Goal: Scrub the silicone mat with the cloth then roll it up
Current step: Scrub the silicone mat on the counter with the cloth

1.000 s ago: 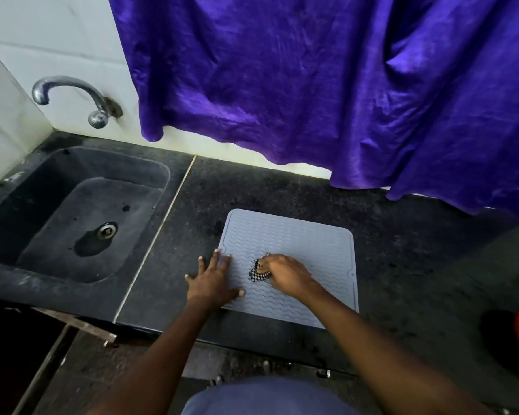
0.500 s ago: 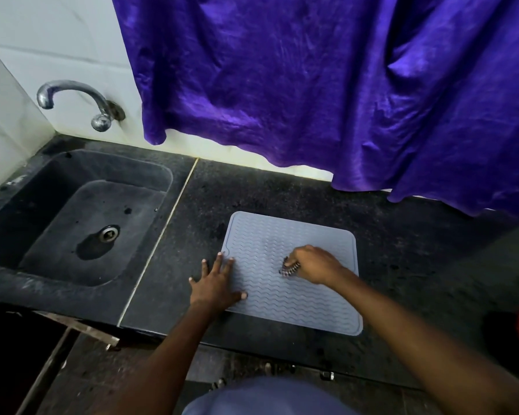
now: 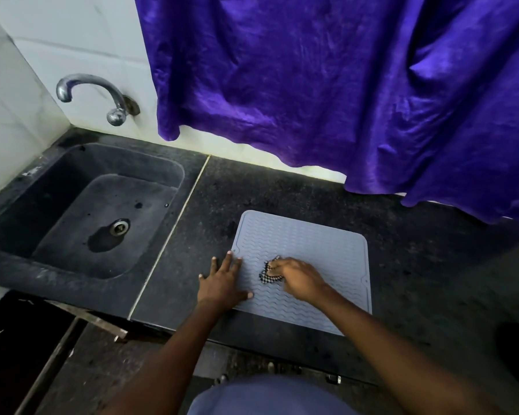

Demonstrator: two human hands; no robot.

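Mat (image 3: 315, 244) lies flat on the dark surface (image 3: 426, 265) near its front edge, with the sink (image 3: 81, 163) well apart at 9 o'clock. Outline looks near-square, so I can't call a long axis. Cloth (image 3: 267, 273) is bunched left of mat centre, gripped under the curled fingers of the right hand (image 3: 297, 277), whose arm comes in from 5 o'clock. Left hand (image 3: 222, 283) is flat with fingers spread, pinning the 9 o'clock edge just beside the cloth. Most of the mat lies toward 12 and 3 o'clock of the cloth, so my guess is the strokes go there. Not rolled yet.
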